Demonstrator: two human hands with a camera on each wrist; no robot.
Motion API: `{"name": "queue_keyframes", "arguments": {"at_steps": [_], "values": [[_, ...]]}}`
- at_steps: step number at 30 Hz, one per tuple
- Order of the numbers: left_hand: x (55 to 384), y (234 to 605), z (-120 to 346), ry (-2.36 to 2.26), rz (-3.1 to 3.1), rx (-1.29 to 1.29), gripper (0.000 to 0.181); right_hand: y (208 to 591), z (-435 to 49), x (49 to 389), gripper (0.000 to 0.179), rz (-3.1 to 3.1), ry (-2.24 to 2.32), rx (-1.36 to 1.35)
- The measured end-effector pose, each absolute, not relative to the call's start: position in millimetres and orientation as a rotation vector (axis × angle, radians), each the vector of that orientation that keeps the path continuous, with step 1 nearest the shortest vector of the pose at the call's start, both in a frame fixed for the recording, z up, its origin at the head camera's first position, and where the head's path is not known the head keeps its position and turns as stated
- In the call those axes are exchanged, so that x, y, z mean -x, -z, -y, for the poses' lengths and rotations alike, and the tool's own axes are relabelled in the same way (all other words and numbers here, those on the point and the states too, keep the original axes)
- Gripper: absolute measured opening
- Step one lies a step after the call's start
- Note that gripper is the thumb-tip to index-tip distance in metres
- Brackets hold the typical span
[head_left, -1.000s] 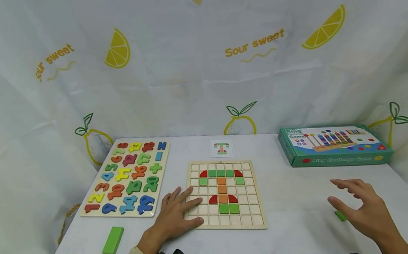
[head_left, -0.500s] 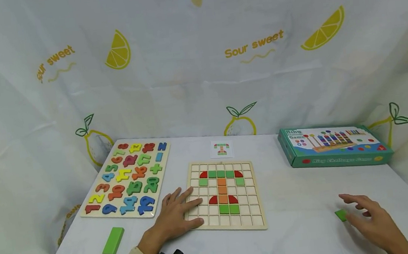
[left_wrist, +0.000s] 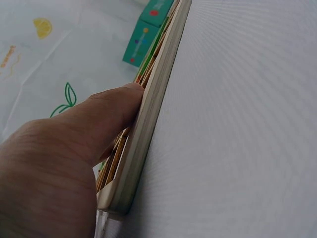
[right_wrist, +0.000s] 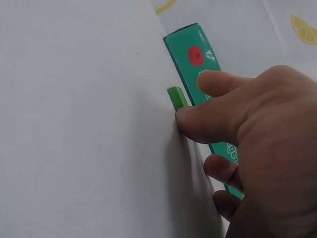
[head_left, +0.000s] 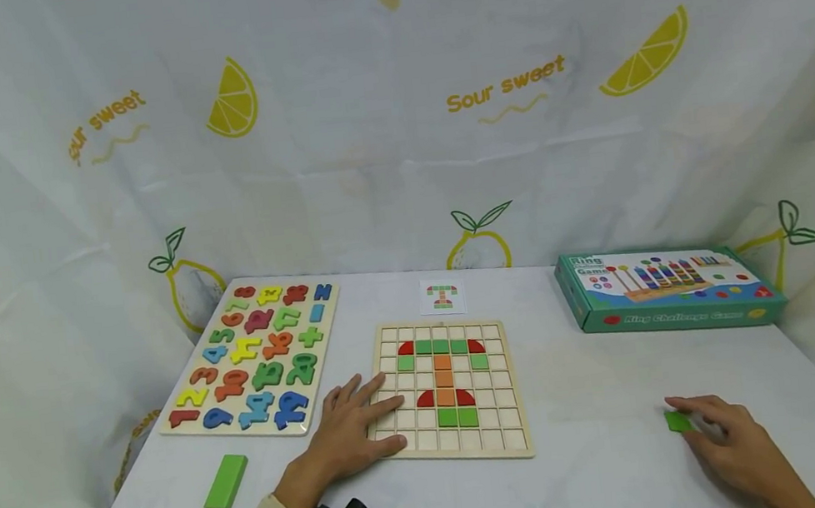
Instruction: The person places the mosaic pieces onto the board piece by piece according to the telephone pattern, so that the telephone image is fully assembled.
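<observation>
My left hand (head_left: pixel 355 427) rests with spread fingers on the left edge of a wooden grid board (head_left: pixel 492 433); in the left wrist view the thumb (left_wrist: pixel 111 106) lies along its rim. Red, green and orange pieces form a T-like pattern on the board. Off to the right, my right hand (head_left: pixel 731 443) pinches a small green block (head_left: pixel 677 422) between thumb and index finger, low over the table. In the right wrist view the thumb (right_wrist: pixel 203 121) covers part of that green block (right_wrist: pixel 177 96), and the other fingers are curled beneath.
A number puzzle board (head_left: pixel 236 374) stands at the left, with a longer green block (head_left: pixel 226 482) in front of it. Behind the grid board lies a pattern card (head_left: pixel 443 297). A green game box (head_left: pixel 672 291) sits at the back right.
My right hand has come down onto the small green block and closed its thumb and index finger on it; the block has shifted slightly away. My left hand has stayed put.
</observation>
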State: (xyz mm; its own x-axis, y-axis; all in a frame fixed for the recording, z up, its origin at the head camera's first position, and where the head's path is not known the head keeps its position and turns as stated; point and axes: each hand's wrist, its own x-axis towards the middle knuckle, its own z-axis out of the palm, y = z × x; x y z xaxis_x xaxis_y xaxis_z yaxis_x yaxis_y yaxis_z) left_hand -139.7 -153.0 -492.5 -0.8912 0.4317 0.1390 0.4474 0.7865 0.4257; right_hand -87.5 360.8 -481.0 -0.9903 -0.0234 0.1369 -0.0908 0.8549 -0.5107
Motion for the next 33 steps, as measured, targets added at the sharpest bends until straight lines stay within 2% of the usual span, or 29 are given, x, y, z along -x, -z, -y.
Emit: {"name": "queue_keyframes", "arguments": {"at_steps": [12,26,33], "values": [[139.5,491.1,152.7,0.745,2.945,0.720,0.061,472.9,-344.9,82.1,0.036,2.717,-0.642,-0.065],[138.6,491.1,155.4,0.776,2.927,0.738,0.060,415.3,-301.6,83.8,0.048,2.510,-0.675,-0.303],[139.1,492.1,154.8,0.771,2.922,0.729,0.060,396.2,-278.2,85.0,0.046,2.460,-0.742,-0.430]]}}
